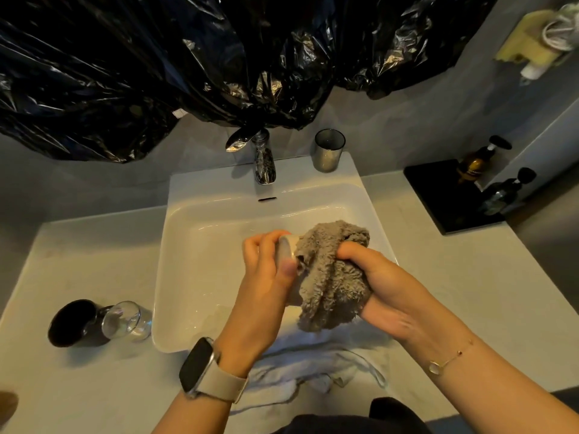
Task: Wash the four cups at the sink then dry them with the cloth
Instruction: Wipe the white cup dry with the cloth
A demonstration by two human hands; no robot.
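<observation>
Over the white sink (188,233), my left hand (266,277) grips a pale cup (289,252) lying on its side, its base toward me. My right hand (382,286) holds a bunched grey-brown cloth (329,277) pressed into and around the cup's mouth, which hides most of the cup. On the counter to the left lie a black cup (73,322) and a clear glass (125,321), both on their sides and touching. A smoky grey glass tumbler (328,150) stands upright on the sink's back ledge, right of the chrome tap (263,161).
A white towel (313,364) drapes over the sink's front edge below my hands. Black plastic sheeting (188,57) hangs across the wall above the tap. At the right, a black tray (445,195) carries two pump bottles (476,161).
</observation>
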